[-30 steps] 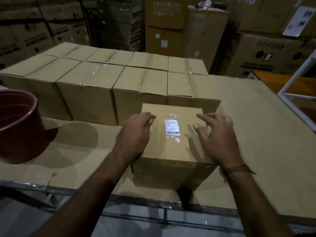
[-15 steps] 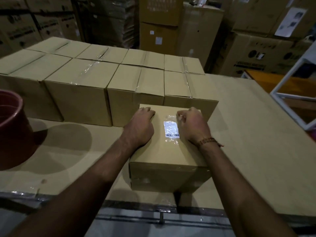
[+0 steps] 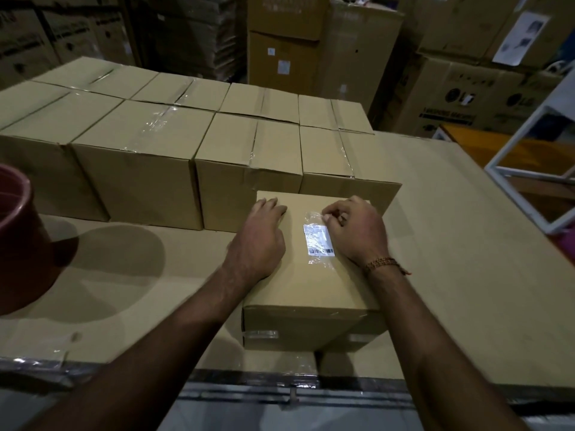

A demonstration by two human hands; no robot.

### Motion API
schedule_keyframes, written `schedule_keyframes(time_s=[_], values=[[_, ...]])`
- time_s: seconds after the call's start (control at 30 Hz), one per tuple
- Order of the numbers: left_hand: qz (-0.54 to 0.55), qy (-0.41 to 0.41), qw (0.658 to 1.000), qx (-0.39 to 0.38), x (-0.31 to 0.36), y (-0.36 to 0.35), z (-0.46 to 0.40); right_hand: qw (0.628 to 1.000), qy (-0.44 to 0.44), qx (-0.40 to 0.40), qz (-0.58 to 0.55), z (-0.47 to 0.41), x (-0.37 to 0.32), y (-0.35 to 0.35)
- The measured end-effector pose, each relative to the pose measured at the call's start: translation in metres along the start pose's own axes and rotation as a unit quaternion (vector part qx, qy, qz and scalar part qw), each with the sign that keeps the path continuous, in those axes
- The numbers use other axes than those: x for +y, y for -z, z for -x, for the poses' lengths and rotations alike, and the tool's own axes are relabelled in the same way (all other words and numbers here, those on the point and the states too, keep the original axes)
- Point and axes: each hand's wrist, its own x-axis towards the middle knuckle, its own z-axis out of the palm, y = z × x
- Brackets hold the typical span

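Note:
A small sealed cardboard box (image 3: 311, 287) stands near the table's front edge, against a row of bigger boxes. On its top is a white barcode label (image 3: 319, 239) under clear tape. My left hand (image 3: 258, 241) rests flat on the left part of the top, fingers reaching towards the far edge. My right hand (image 3: 357, 231) lies to the right of the label with its fingers curled, the fingertips on the tape's upper edge. A beaded bracelet sits on that wrist.
Two rows of taped cardboard boxes (image 3: 140, 169) fill the left and middle of the cardboard-covered table (image 3: 451, 275). A dark red bucket (image 3: 18, 244) stands at the far left. A white frame (image 3: 529, 169) is at the right, with stacked warehouse cartons (image 3: 466, 98) behind.
My right hand came in from the box's right side onto the label and curled its fingers at the tape's top. My left hand slid slightly further along the top.

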Motion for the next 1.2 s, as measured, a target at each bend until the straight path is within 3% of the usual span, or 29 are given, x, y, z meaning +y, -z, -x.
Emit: schedule_keyframes(time_s=[0.33,1.2], values=[[0.004,-0.006,1.000,0.005,0.000,0.000,0.001,0.999,-0.032,0.015,-0.026,0.003,0.003,-0.007],[0.013,0.008,1.000,0.003,0.001,-0.001,0.002,0.999,0.033,0.009,-0.019,0.009,0.003,-0.004]])
